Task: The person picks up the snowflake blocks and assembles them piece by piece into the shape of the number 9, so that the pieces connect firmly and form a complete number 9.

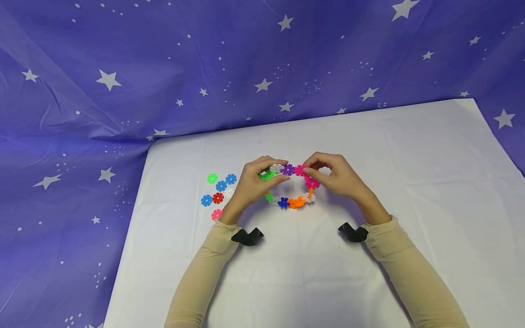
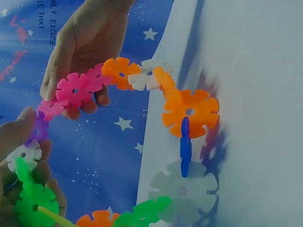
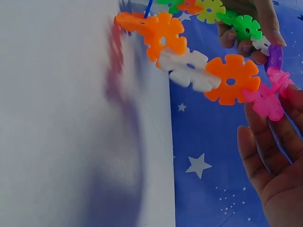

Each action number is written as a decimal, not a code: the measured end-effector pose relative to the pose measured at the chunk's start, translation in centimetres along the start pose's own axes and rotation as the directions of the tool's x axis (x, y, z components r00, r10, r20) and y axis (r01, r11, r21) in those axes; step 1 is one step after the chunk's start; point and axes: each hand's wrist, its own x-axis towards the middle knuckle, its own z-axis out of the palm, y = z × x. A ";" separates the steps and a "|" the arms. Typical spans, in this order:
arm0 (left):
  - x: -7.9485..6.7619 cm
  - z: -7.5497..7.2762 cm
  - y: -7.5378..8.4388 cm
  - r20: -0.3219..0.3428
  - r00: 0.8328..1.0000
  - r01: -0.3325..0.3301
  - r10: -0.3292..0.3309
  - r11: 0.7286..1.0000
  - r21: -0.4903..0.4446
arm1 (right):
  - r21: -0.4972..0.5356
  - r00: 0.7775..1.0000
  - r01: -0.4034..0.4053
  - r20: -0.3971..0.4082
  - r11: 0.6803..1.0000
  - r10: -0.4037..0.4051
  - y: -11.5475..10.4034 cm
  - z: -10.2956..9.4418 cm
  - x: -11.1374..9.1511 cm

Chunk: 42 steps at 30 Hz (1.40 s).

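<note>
Slotted plastic snowflake discs in several colors form a loop, held up in both hands. Along its far side, my left hand grips the loop, thumb and fingers about the purple disc and the white disc beside it. My right hand pinches a pink disc right next to the purple one. Another pink disc lies against the right fingers. Orange discs and a dark blue disc make up the near side. Green discs run along the left, partly behind the left hand.
Loose discs lie left of the left hand, among them a red disc, a blue disc, a green disc and a pink disc. A white cloth covers the table. Behind hangs a purple-blue star-patterned curtain.
</note>
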 end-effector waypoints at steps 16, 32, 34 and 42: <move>-0.1 0.6 -0.9 0.032 0.994 0.102 -0.100 0.994 -0.040 | 0.056 0.994 -0.002 -0.105 0.998 0.008 0.1 1.5 0.3; -0.6 -1.0 -2.4 0.326 0.899 0.158 -0.293 0.910 0.384 | -0.099 0.923 -0.348 0.140 0.932 0.360 3.1 -2.0 -0.4; -0.5 -0.9 -2.4 0.326 0.904 0.143 -0.276 0.915 0.378 | -0.147 0.920 -0.335 0.164 0.931 0.357 3.3 -2.8 -0.7; -0.8 -0.7 -1.7 0.319 0.883 0.168 -0.345 0.866 0.471 | -0.098 0.953 -0.115 0.270 0.988 0.138 4.1 -3.2 -0.9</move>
